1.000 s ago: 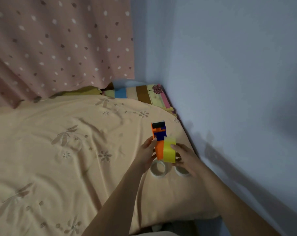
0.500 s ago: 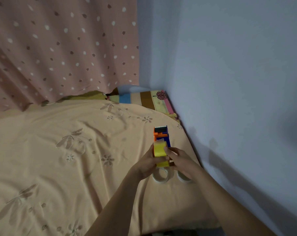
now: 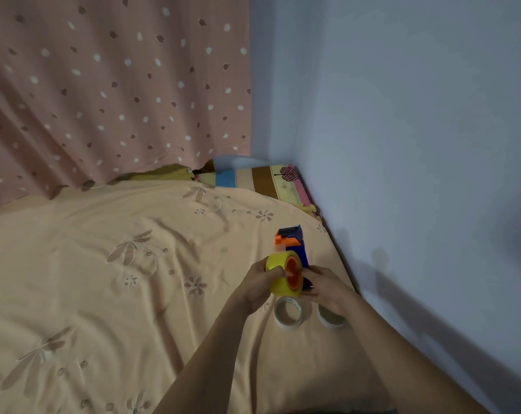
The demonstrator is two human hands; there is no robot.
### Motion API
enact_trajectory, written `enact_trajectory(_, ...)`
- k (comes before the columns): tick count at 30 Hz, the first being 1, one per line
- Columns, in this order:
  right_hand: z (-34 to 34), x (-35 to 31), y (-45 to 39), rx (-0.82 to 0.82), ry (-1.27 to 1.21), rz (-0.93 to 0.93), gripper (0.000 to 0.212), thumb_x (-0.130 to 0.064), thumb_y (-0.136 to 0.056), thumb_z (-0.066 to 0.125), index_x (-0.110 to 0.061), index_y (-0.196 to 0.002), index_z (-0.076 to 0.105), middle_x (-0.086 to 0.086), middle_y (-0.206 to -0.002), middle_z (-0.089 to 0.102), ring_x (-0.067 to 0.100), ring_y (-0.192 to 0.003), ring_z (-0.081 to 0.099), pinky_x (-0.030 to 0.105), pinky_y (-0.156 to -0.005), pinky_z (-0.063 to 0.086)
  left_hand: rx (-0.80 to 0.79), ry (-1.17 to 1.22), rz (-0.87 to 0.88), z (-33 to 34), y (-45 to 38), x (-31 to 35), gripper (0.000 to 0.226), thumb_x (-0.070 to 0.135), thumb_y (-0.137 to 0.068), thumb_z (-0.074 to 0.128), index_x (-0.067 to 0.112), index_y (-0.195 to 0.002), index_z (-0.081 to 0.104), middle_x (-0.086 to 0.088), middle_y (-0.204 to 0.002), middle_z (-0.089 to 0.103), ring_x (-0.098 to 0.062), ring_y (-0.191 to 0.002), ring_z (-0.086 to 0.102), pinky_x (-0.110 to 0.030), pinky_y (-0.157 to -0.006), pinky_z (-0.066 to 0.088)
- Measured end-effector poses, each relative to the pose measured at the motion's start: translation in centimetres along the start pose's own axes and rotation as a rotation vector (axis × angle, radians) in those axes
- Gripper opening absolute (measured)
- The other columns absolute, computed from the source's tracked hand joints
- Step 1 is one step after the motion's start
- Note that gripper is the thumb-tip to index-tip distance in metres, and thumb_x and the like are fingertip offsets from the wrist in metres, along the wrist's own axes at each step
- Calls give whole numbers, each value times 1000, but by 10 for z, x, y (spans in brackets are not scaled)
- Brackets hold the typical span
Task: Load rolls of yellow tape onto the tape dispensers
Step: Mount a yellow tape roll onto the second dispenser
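A blue and orange tape dispenser (image 3: 295, 243) is held above the bed, its cutter end pointing away from me. A yellow tape roll (image 3: 278, 274) sits on the dispenser's orange hub, whose face shows in the roll's centre. My left hand (image 3: 257, 286) grips the yellow roll from the left. My right hand (image 3: 328, 289) holds the dispenser's near end from the right; the handle is hidden under its fingers. Two pale tape rolls lie flat on the bed below my hands: one (image 3: 288, 312) in full view, the other (image 3: 331, 320) partly under my right wrist.
The peach floral bed cover (image 3: 118, 279) spreads to the left and front. A blue wall (image 3: 417, 174) runs close along the bed's right edge. A striped pillow (image 3: 259, 179) lies in the far corner below a dotted pink curtain (image 3: 103, 85).
The yellow roll was beside the dispenser in my right hand; it now sits over the orange hub with my left hand around it. The dispenser has turned, showing the roll's side.
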State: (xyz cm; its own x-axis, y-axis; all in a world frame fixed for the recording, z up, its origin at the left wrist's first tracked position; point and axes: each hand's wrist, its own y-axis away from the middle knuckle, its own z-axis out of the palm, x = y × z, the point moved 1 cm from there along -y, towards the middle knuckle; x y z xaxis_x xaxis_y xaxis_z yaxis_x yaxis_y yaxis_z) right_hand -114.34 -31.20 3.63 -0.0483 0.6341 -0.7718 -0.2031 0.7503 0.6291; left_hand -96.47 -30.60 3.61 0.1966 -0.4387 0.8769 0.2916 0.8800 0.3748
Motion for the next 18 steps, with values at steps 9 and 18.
enact_trajectory(9, 27, 7, -20, 354, 276, -55, 32, -13, -90, 68, -4, -120, 66, 16, -103, 72, 33, -98, 70, 47, -90, 60, -20, 13, -16, -8, 4, -7, 59, 22, -67, 78, 13, -123, 64, -11, -112, 71, -25, -100, 68, -37, -87, 59)
enact_trajectory(18, 79, 7, -29, 384, 519, -257, 16, -19, -89, 64, -16, -104, 69, 2, -91, 70, 21, -85, 67, 23, -64, 50, 134, 117, -37, -58, 25, -12, 64, 24, -72, 86, 24, -129, 59, -8, -122, 71, -26, -106, 72, -46, -91, 60)
